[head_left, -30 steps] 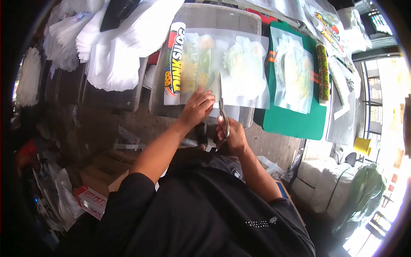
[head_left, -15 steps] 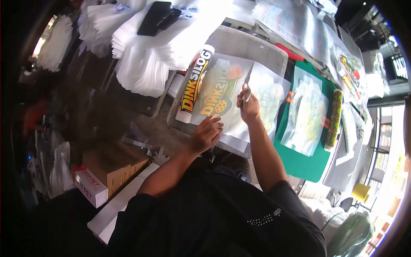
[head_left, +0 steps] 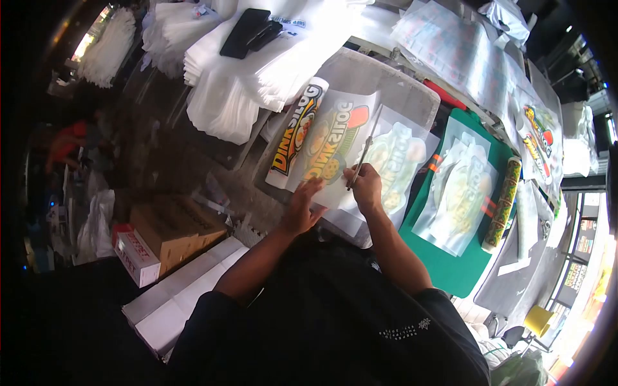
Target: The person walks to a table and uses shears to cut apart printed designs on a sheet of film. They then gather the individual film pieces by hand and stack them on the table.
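Note:
My right hand [head_left: 367, 188] is closed round the handles of a pair of scissors [head_left: 369, 143], whose blades point away from me. They lie along the edge between a printed film sheet [head_left: 333, 154] and cut film pieces [head_left: 396, 157] to the right. The sheet shows a faint "DINKSILOG" design through its back and unrolls from a printed roll [head_left: 295, 138] on the left. My left hand [head_left: 302, 209] rests on the sheet's near edge, its fingers stretched out and thumb apart.
A green mat [head_left: 415, 241] carries stacked film pieces [head_left: 460, 196], with a narrow patterned roll [head_left: 502, 206] alongside. Stacks of white sheets [head_left: 222, 106] bear a black phone-like object [head_left: 246, 32] at the upper left. Cardboard boxes [head_left: 170, 231] stand lower left.
My right hand and the scissors have come down along the sheet, nearer to me. My left hand has shifted slightly toward me and left. The whole view has tilted a little.

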A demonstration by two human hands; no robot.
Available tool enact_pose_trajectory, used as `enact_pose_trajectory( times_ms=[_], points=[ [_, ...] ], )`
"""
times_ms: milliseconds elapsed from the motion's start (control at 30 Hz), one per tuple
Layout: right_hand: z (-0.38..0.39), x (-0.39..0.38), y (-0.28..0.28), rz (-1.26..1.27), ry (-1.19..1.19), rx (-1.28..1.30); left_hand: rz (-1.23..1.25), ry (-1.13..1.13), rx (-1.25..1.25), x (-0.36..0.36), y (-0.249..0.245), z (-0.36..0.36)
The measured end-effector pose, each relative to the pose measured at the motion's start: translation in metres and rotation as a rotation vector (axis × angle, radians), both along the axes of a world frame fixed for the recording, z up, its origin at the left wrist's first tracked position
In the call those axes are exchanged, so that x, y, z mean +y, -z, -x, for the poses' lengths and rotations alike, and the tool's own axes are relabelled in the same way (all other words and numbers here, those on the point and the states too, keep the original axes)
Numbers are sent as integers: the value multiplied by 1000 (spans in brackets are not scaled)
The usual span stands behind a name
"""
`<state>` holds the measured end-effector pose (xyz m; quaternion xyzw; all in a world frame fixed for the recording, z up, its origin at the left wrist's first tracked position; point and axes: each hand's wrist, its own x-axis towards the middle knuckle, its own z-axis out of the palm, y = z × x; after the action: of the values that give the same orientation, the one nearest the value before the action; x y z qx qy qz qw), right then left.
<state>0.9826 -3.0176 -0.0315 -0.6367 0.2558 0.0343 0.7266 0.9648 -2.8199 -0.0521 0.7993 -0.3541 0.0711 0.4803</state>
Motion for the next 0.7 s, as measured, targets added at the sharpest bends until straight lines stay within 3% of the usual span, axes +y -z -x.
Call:
enact_pose_trajectory(
  times_ms=[67,100,200,300,433,500,567,600,700],
  points=[
    [4,-12,-7,164,53,-13,-365,-156,16,5,3,-3],
    [11,-19,-14,188,90,-39,-364,-146,15,11,5,-7],
    [36,-46,-38,209,135,-3,-706,-235,-108,15,-6,-24],
    [58,-74,-18,220,247,-58,-879,-271,-227,20,-4,-39],
    [82,-93,9,595,481,138,-776,-89,-346,25,13,-60],
    [101,-80,-13,628,510,210,-700,68,-236,24,14,-65],
    [125,-54,-38,735,300,237,-641,118,-222,24,7,-67],
    [133,-42,-61,512,172,206,-592,142,-204,24,2,-66],
    [182,-10,-34,61,-178,97,-458,215,-190,27,4,-69]
  ],
)
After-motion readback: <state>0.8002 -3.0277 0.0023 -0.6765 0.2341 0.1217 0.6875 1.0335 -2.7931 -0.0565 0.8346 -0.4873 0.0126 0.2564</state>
